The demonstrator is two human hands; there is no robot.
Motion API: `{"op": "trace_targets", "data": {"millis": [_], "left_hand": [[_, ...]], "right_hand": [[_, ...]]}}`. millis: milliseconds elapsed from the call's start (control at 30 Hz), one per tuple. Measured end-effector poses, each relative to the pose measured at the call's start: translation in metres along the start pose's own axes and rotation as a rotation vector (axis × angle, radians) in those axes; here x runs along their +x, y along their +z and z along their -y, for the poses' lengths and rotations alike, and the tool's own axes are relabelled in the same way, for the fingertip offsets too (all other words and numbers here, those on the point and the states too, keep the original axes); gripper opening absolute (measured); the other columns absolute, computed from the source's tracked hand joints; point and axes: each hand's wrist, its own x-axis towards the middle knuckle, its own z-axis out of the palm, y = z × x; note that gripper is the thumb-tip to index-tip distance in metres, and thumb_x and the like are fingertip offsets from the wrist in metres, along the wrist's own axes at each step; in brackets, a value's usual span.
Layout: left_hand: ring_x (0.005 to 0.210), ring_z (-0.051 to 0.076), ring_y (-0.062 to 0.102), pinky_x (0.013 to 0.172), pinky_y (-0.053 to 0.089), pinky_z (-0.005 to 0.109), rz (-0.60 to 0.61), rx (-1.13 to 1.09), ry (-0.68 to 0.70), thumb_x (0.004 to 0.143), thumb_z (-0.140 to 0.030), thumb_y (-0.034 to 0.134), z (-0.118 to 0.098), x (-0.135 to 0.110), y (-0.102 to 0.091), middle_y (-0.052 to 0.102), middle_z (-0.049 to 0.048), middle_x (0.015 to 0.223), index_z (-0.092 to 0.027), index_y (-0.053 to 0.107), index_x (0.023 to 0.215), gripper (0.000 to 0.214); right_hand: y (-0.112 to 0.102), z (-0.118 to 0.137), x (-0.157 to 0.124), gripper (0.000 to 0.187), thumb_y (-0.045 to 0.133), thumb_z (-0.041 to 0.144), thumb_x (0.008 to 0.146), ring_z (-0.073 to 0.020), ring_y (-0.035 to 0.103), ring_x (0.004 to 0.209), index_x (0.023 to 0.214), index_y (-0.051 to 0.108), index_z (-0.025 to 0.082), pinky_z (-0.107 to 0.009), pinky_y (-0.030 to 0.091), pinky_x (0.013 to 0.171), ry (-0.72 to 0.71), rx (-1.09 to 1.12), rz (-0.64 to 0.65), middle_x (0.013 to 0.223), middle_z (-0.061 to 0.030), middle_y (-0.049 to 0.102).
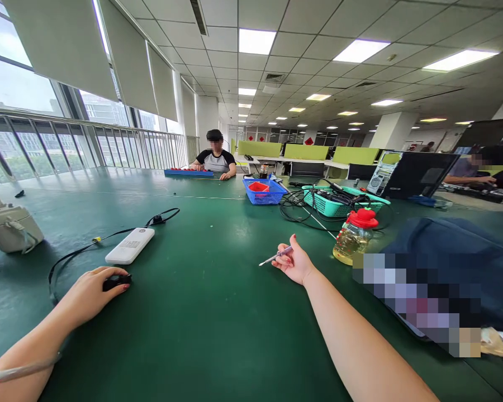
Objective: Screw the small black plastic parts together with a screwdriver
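My left hand (93,290) is closed around a small black computer mouse (116,281) at the left of the green table (201,329). Its fingers cover much of the mouse. My right hand (294,261), right of the middle, is turned partly palm up with the thumb raised. Between its curled fingers lies a slim screwdriver (272,258), its pale metal tip pointing left. Just beyond my left hand is a white power bank (131,245), beside a black cable (69,255). A bottle with a red lid (355,234) stands to the right of my right hand.
Behind are a blue basket (265,196) and a green basket (327,206) of tangled cables. A dark blue bag (456,251) lies right, a beige case (10,226) left. Across the table a person (220,162) sits by a blue tray (188,173); other people are far right.
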Motion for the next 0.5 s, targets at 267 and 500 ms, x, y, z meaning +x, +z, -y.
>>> {"op": "trace_targets", "data": {"millis": [267, 500], "left_hand": [[0.096, 0.025, 0.063, 0.079, 0.046, 0.030, -0.100, -0.019, -0.117, 0.078, -0.056, 0.043, -0.013, -0.004, -0.005, 0.069, -0.0023, 0.107, -0.029, 0.060, 0.109, 0.044], [0.091, 0.020, 0.063, 0.075, 0.044, 0.026, -0.190, -0.098, -0.204, 0.084, -0.039, 0.036, -0.016, -0.007, -0.016, 0.068, -0.0003, 0.102, -0.025, 0.053, 0.123, 0.045]], "right_hand": [[0.004, -0.004, -0.001, 0.053, 0.048, 0.070, 0.084, -0.0081, 0.026, 0.034, 0.062, 0.049, 0.022, -0.031, 0.053, 0.064, -0.027, -0.100, 0.003, 0.036, 0.0096, 0.033], [0.007, -0.004, -0.002, 0.052, 0.047, 0.069, 0.085, -0.0079, 0.027, 0.035, 0.063, 0.051, 0.021, -0.031, 0.052, 0.061, -0.046, -0.125, -0.019, 0.038, 0.0085, 0.036]]}}
